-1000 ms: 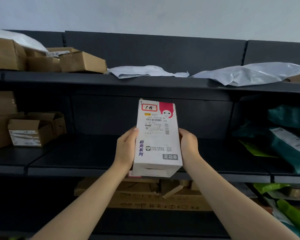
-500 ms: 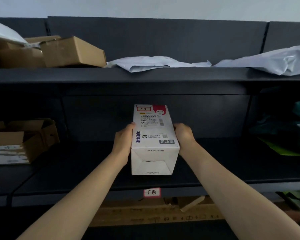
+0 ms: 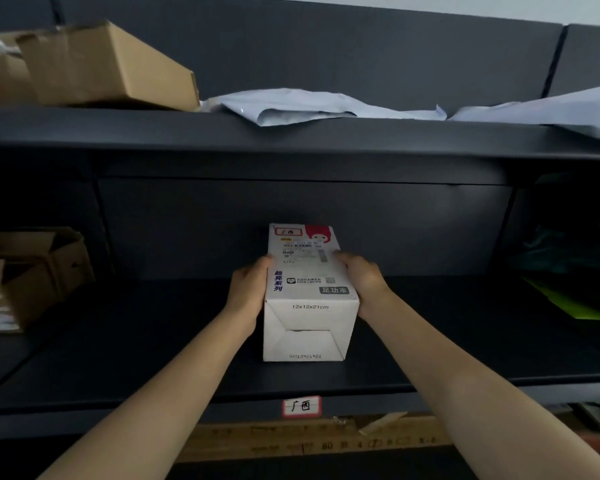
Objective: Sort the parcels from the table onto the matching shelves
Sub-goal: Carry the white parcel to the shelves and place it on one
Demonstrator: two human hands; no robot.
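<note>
Since a second ago the white carton [image 3: 309,292] has come down from mid-air and now sits on the dark middle shelf [image 3: 153,341], lengthwise, its folded end flap facing out. The left hand [image 3: 246,296] and right hand [image 3: 364,285] clasp its long sides. A shipping label and pink print cover its top. Below the grip, a red-edged tag [image 3: 301,406] marks the shelf lip; above, grey mailers [image 3: 309,107] lie.

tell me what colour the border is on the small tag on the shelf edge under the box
Red, around a white tag with black handwriting, seen in the head view.
</note>
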